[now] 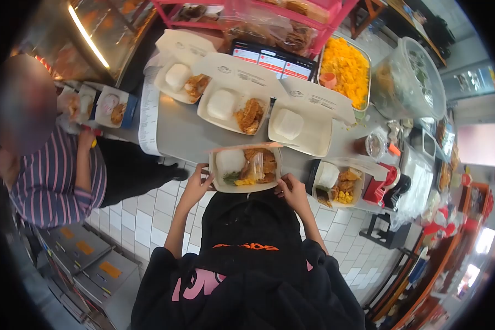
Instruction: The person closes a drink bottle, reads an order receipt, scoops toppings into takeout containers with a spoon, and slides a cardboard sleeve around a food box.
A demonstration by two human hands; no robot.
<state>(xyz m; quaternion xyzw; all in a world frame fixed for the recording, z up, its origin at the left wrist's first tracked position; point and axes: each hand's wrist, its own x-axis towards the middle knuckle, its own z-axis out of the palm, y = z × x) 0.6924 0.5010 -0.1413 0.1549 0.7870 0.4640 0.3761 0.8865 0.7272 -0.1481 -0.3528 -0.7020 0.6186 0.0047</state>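
Note:
An open paper meal box [242, 188] is between my hands at the near edge of the steel table. It contains white rice [230, 162], fried chicken, a small clear sachet, yellow shredded food and something green. My left hand [199, 185] grips the box's left side, and my right hand [292, 191] grips its lower right corner. Beyond it stand two open boxes with rice and fried chicken, one in the middle [208, 114] and one farther left [162, 88]. A third open box [308, 146] has only rice in it.
Another filled box [319, 201] stands right, near a red tape dispenser [380, 184]. Behind are a tray of yellow shredded food [344, 66], a tablet [274, 59] and a clear tub [415, 82]. A long receipt [149, 118] hangs at left, near another person [55, 170].

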